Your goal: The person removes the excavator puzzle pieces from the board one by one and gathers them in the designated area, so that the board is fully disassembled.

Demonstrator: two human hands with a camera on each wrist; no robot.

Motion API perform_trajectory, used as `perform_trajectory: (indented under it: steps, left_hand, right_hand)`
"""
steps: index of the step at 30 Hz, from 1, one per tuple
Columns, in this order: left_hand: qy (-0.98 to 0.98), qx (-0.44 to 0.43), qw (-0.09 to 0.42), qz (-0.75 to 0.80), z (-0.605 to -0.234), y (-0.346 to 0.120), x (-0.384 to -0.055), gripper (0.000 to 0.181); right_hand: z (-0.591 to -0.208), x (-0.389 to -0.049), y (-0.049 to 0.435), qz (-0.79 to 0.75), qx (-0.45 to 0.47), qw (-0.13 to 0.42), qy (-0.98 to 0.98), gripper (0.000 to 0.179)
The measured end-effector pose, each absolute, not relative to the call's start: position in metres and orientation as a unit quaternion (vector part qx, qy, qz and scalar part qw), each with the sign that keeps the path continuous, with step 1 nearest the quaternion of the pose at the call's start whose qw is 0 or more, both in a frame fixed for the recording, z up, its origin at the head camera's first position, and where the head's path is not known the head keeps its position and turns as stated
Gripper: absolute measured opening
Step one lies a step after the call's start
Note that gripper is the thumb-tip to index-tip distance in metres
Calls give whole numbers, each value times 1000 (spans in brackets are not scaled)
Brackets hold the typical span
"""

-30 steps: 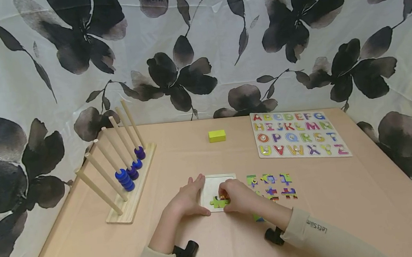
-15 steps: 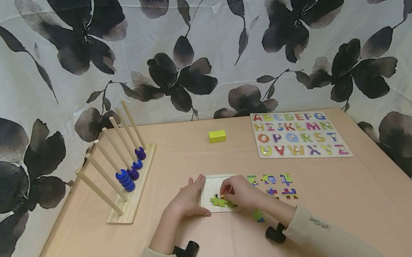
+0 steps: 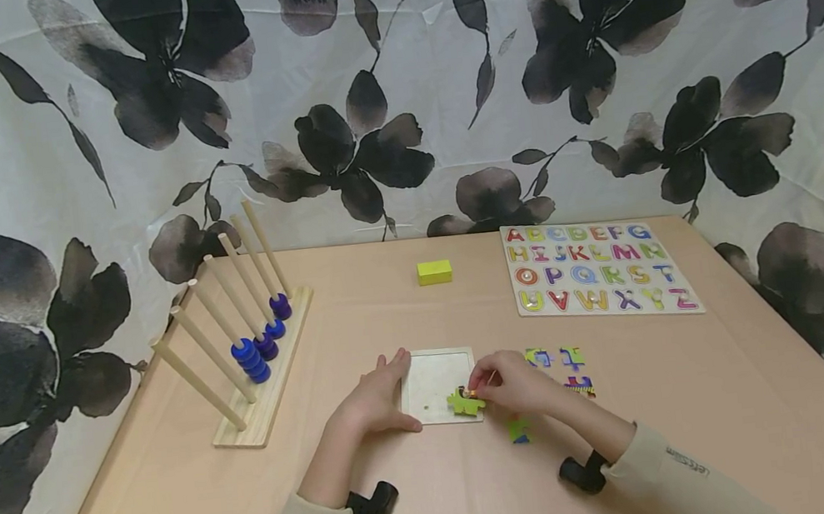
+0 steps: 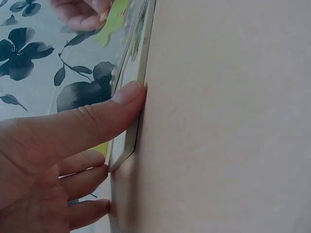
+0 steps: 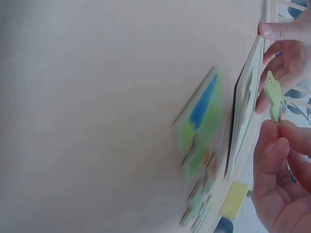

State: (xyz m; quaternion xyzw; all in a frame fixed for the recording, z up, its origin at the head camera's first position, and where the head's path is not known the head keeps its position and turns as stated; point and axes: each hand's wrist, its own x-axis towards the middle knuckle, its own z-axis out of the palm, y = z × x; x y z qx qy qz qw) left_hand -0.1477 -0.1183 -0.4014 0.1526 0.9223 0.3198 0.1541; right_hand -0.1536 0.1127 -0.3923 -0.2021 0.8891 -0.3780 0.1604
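Observation:
My right hand [image 3: 517, 382] pinches a lime-green jigsaw piece [image 3: 463, 404] between thumb and fingertips, over the lower right part of a white puzzle tray [image 3: 425, 383]. In the right wrist view the jigsaw piece [image 5: 273, 92] stands tilted on edge, off the tray's surface. My left hand [image 3: 373, 402] spans the tray's near left corner, its thumb along the near edge and its fingers against the left side. The left wrist view shows the thumb [image 4: 129, 94] pressed to the rim. Several loose jigsaw pieces [image 3: 572, 357] lie right of the tray, partly hidden by my right hand.
A wooden peg rack [image 3: 290, 320] with blue and purple rings stands at the left. Behind the tray lies a yellow block [image 3: 434, 272]. An alphabet board [image 3: 602, 270] sits at the back right. A single green and blue piece [image 3: 518, 432] lies near my right forearm.
My right hand has lifted the green jigsaw piece and carried it rightward from the tray's middle toward its right edge, turning it a little. My left hand has stayed at the corner.

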Motion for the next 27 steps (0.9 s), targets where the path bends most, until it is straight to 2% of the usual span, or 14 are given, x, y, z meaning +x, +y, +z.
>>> perform_trajectory:
  steps: [13, 27]
  left_hand:
    - [922, 148, 155, 323, -403, -118, -148, 100]
    - [923, 149, 156, 320, -403, -117, -148, 100]
  right_hand:
    - [-388, -139, 167, -371, -233, 146, 887, 10]
    - [-395, -127, 209, -368, -208, 180, 888, 6]
